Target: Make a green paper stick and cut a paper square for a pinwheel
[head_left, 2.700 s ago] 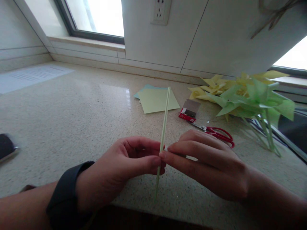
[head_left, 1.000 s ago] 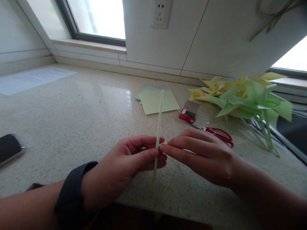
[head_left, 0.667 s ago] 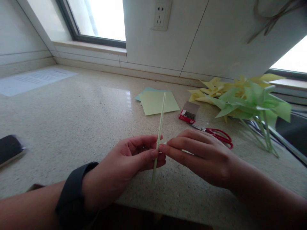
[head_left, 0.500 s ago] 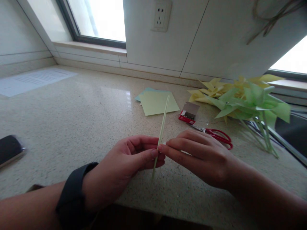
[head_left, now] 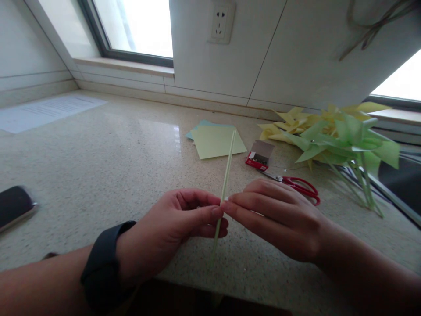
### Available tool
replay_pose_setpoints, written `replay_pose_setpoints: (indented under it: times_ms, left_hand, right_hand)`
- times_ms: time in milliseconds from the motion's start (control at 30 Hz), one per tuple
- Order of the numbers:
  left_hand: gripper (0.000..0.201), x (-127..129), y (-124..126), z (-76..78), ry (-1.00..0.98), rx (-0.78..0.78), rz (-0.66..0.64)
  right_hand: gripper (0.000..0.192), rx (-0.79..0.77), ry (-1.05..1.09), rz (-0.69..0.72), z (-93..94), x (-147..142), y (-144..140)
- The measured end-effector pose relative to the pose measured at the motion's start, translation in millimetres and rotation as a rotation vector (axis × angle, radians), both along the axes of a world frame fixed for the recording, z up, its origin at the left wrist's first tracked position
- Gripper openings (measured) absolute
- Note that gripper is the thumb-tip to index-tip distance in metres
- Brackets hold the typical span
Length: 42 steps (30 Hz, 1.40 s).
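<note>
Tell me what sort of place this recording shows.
Probably a home or office window-side stone countertop used for paper crafts: paper pinwheels, coloured paper sheets and red scissors lie on it, below a wall socket.

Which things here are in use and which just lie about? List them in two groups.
In use:
left hand
right hand
green stick, pinched by both hands

Lying about:
scissors
small box
paper sheets
pinwheels
phone
printed sheet

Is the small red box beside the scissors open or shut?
Open. The small red box has its flap raised, with dark contents showing inside, near the scissors.
</note>
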<state>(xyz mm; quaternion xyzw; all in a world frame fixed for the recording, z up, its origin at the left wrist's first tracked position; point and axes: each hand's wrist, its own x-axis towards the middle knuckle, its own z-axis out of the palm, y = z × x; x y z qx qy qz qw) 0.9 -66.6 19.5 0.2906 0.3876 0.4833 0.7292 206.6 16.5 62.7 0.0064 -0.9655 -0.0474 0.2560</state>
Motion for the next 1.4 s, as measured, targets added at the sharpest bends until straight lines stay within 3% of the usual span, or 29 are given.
replay_pose_setpoints:
  times_ms: [333, 800, 1133, 1400]
  left_hand:
    - [0.014, 1, -3, -1.3, -0.017, 0.036, 0.0]
    - [0.014, 2, -4, -1.1, -0.115, 0.026, 0.028]
    - [0.011, 3, -3, -1.8, 0.141, 0.109, 0.091]
    - [0.015, 2, -3, -2.9, 0.162, 0.11, 0.078]
  right_hand:
    - [0.02, -0.036, 0.013, 0.003, 0.4, 4, 1]
    - [0.02, 0.065, 0.016, -0.007, -1.0, 1, 1]
    - [0.021, 0.074, -0.005, -0.04, -6.9, -7, -6]
    - [0.027, 0.013, -0.049, -0.052, -6.9, -5, -3]
